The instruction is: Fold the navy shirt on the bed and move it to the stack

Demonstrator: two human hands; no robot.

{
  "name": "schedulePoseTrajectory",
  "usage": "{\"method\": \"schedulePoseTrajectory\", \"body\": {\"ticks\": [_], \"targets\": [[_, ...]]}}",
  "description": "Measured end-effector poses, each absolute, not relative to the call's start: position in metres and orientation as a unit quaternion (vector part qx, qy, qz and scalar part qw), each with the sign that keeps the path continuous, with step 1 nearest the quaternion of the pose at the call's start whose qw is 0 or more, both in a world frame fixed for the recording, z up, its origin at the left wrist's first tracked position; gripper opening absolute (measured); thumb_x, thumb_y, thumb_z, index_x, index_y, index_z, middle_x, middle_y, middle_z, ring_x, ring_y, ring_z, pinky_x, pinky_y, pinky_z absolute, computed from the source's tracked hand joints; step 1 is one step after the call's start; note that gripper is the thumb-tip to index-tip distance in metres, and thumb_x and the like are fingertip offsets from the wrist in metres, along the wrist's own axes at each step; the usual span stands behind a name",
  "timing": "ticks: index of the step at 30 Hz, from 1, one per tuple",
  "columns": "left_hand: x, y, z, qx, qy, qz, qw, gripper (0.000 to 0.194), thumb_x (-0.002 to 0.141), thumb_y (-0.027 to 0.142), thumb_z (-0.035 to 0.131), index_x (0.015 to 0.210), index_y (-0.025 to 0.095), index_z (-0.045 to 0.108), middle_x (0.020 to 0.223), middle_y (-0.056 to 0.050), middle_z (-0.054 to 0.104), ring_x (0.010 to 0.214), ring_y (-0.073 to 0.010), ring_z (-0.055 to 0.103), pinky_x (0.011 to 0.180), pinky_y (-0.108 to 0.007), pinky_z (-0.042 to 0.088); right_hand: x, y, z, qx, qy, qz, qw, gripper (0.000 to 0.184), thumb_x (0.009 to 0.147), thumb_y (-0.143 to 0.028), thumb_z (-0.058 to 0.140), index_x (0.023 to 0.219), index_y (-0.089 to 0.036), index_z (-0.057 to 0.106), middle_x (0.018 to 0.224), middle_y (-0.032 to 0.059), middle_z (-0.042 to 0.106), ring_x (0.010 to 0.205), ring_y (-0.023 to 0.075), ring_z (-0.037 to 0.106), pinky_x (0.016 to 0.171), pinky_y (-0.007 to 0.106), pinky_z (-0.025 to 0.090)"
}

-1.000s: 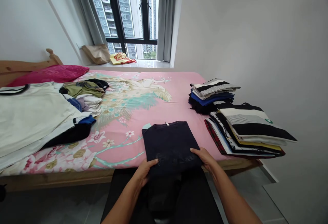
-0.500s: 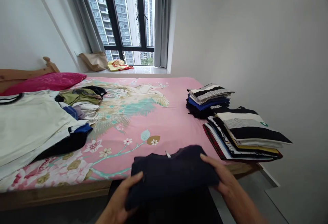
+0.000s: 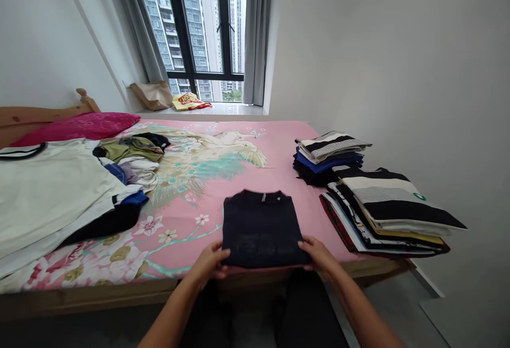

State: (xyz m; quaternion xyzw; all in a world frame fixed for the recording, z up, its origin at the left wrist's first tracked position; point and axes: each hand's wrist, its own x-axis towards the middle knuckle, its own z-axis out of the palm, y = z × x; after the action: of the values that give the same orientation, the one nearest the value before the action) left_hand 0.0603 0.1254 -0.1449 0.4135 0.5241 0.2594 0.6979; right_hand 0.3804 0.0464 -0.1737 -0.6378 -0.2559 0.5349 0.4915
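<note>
A dark navy shirt (image 3: 261, 226), folded into a neat rectangle, lies on the pink bed sheet at the near edge. Its collar, with a small pale tag, faces the window. My left hand (image 3: 209, 262) grips the shirt's near left corner, thumb on top and fingers at the side and beneath. At the near right corner, my right hand (image 3: 319, 256) holds the shirt the same way. To the right of it stands a stack of folded clothes (image 3: 390, 204) with a black, white and grey striped shirt on top.
Behind that stack is a smaller folded pile (image 3: 329, 154). On the left lie a spread cream shirt (image 3: 51, 194) and a heap of crumpled clothes (image 3: 131, 162). A magenta pillow (image 3: 87, 125) rests by the wooden headboard (image 3: 40, 114). A paper bag (image 3: 153, 95) sits on the windowsill.
The folded navy shirt has moved from the air above my lap, forward and down onto the bed's near edge. Both hands have moved with it and still hold its sides.
</note>
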Motion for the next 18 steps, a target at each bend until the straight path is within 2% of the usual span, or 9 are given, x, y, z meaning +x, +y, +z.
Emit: {"method": "schedulePoseTrajectory", "body": {"ticks": [3, 7, 10, 12, 14, 16, 18], "targets": [[0.032, 0.105, -0.18, 0.433, 0.569, 0.202, 0.67, 0.079, 0.063, 0.041, 0.072, 0.13, 0.016, 0.037, 0.065, 0.001, 0.06, 0.044, -0.0117, 0.054, 0.038, -0.02, 0.042, 0.402, 0.027, -0.208, -0.707, -0.231, 0.515, 0.426, 0.06, 0.066, -0.041, 0.065, 0.118, -0.018, 0.045, 0.071, 0.0002, 0.063, 0.043, 0.0138, 0.055, 0.035, 0.023, 0.04], [0.006, 0.117, -0.181, 0.5, 0.602, 0.22, 0.582, 0.065, 0.065, 0.055, 0.064, 0.114, 0.013, 0.053, 0.06, 0.002, 0.054, 0.039, -0.0088, 0.045, 0.032, -0.018, 0.032, 0.427, 0.036, -0.206, -0.725, -0.276, 0.434, 0.458, 0.049, 0.067, -0.044, 0.06, 0.104, -0.015, 0.05, 0.057, -0.0027, 0.055, 0.04, 0.0109, 0.048, 0.034, 0.02, 0.033], [0.01, 0.157, -0.166, 0.571, 0.601, 0.266, 0.491, 0.055, 0.071, 0.057, 0.052, 0.105, 0.014, 0.061, 0.069, -0.002, 0.058, 0.047, -0.0105, 0.049, 0.035, -0.02, 0.034, 0.428, 0.068, -0.199, -0.715, -0.341, 0.373, 0.483, 0.046, 0.068, -0.049, 0.057, 0.1, -0.015, 0.055, 0.068, 0.001, 0.059, 0.052, 0.0121, 0.053, 0.04, 0.02, 0.036], [0.021, 0.191, -0.157, 0.633, 0.583, 0.281, 0.425, 0.051, 0.078, 0.053, 0.044, 0.105, 0.015, 0.064, 0.083, -0.007, 0.064, 0.064, -0.0151, 0.058, 0.047, -0.023, 0.044, 0.424, 0.095, -0.198, -0.712, -0.386, 0.336, 0.482, 0.044, 0.07, -0.05, 0.055, 0.099, -0.016, 0.058, 0.081, 0.0044, 0.062, 0.065, 0.0148, 0.058, 0.048, 0.023, 0.043], [0.035, 0.227, -0.151, 0.68, 0.564, 0.283, 0.373, 0.047, 0.081, 0.048, 0.04, 0.107, 0.017, 0.064, 0.099, -0.009, 0.065, 0.088, -0.0194, 0.061, 0.068, -0.029, 0.05, 0.419, 0.121, -0.201, -0.712, -0.426, 0.294, 0.474, 0.041, 0.072, -0.048, 0.053, 0.096, -0.016, 0.061, 0.091, 0.0062, 0.064, 0.078, 0.0176, 0.06, 0.064, 0.028, 0.049], [0.05, 0.262, -0.15, 0.71, 0.545, 0.279, 0.347, 0.043, 0.081, 0.043, 0.041, 0.107, 0.018, 0.065, 0.111, -0.008, 0.063, 0.105, -0.0209, 0.056, 0.09, -0.034, 0.045, 0.418, 0.145, -0.205, -0.724, -0.452, 0.252, 0.456, 0.038, 0.074, -0.045, 0.051, 0.096, -0.016, 0.062, 0.097, 0.0072, 0.065, 0.087, 0.0191, 0.06, 0.078, 0.032, 0.049], [0.061, 0.294, -0.154, 0.731, 0.528, 0.268, 0.339, 0.041, 0.08, 0.039, 0.043, 0.107, 0.018, 0.065, 0.115, -0.008, 0.062, 0.112, -0.0212, 0.052, 0.1, -0.035, 0.037, 0.421, 0.165, -0.209, -0.746, -0.46, 0.22, 0.429, 0.039, 0.075, -0.042, 0.049, 0.099, -0.016, 0.062, 0.1, 0.0084, 0.064, 0.09, 0.0195, 0.06, 0.083, 0.033, 0.047]]}}
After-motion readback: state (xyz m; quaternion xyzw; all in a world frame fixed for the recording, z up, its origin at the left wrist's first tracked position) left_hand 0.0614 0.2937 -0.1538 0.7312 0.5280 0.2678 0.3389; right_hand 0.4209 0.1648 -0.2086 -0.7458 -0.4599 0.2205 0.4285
